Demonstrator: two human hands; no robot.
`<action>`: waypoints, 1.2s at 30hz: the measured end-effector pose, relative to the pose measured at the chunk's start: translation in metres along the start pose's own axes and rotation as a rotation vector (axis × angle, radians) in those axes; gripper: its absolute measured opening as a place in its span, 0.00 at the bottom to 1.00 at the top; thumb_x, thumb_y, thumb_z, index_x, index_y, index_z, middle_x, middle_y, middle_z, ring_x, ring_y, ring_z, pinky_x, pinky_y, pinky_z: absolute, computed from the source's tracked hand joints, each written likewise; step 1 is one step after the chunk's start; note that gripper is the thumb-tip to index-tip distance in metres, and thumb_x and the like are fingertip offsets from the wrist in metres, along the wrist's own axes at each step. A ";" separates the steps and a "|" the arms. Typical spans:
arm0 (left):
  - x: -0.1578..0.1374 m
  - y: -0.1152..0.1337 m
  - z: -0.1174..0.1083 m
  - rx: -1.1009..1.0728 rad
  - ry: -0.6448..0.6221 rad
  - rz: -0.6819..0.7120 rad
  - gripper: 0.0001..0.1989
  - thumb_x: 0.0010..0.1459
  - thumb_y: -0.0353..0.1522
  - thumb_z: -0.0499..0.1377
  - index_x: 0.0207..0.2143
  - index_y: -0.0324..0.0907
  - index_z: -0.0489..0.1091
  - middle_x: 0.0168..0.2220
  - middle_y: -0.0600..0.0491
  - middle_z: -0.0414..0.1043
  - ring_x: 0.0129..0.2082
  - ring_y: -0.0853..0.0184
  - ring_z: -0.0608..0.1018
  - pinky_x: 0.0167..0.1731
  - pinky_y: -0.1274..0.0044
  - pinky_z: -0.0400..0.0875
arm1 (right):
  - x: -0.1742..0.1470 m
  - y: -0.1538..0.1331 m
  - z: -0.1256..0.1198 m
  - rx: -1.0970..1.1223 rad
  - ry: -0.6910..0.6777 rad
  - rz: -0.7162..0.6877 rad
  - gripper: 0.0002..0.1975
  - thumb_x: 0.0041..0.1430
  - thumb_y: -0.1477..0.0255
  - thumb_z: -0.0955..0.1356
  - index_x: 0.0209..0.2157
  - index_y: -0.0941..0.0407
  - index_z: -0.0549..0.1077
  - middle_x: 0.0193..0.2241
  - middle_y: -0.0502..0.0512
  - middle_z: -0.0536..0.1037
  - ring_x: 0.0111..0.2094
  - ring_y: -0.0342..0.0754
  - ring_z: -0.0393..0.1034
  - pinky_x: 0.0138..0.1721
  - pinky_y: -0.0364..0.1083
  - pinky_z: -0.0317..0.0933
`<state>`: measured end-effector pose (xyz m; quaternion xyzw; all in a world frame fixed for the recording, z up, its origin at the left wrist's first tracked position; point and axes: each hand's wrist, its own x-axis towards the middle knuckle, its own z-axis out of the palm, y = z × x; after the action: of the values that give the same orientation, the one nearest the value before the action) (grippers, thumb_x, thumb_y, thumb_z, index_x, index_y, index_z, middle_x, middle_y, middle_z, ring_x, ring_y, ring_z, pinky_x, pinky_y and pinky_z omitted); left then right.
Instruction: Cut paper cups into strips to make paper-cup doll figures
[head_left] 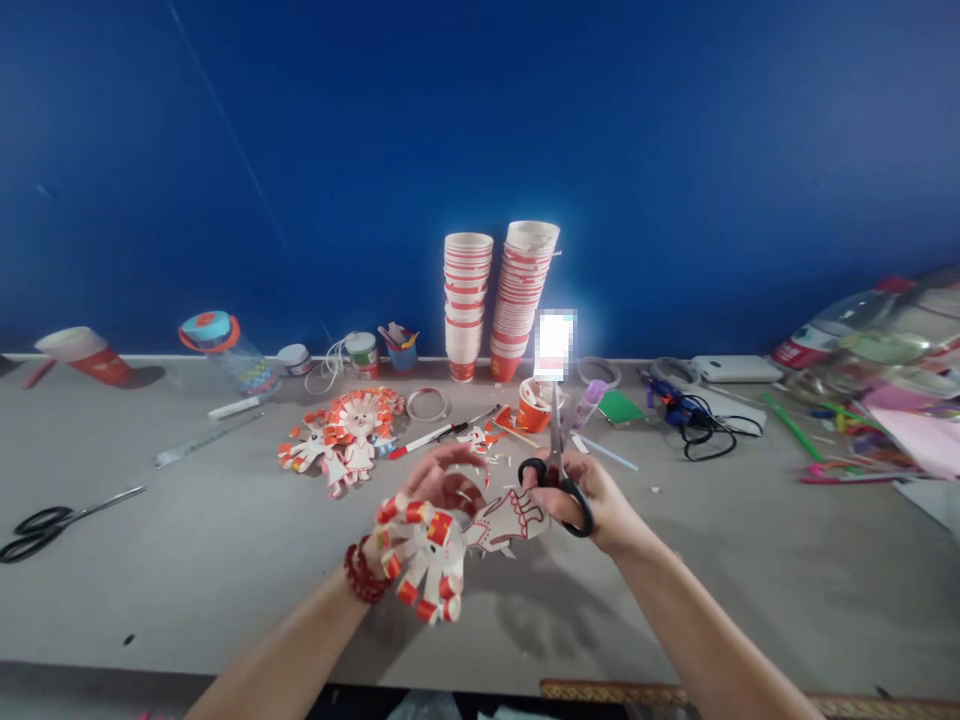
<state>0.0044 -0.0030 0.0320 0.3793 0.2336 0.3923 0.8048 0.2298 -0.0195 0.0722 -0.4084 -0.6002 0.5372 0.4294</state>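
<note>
A paper-cup cutout figure [506,522] lies between my hands, its white body outlined in red and its head [435,555] fringed with curled red-and-white strips. My left hand [442,480] is behind the figure, fingers loosely curled and apart, slightly blurred; its palm and thumb are largely hidden. My right hand [574,490] grips black-handled scissors [556,440], which point up and away from me. That hand's thumb and fingers also meet the lower end of the figure's body. Finished-looking figures of the same kind [352,430] lie in a pile beyond, to the left.
Two tall stacks of paper cups [466,300] stand against the blue wall. A cut cup [534,408] sits beyond the scissors, among paper scraps and pens. Other scissors [67,520] and a bottle [229,350] are left; a cable [705,430] and plastic bottles [847,320] right.
</note>
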 end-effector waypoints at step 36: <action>-0.003 0.005 0.009 0.624 0.074 0.001 0.10 0.59 0.37 0.57 0.36 0.39 0.71 0.30 0.47 0.80 0.30 0.61 0.82 0.28 0.76 0.74 | -0.013 0.049 0.012 -0.163 -0.277 0.291 0.28 0.51 0.45 0.66 0.24 0.59 0.67 0.17 0.50 0.69 0.19 0.41 0.57 0.20 0.40 0.47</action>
<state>0.0059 -0.0075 0.0413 0.5937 0.3718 0.3156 0.6401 0.2238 -0.0310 0.0220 -0.4463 -0.6299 0.5940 0.2264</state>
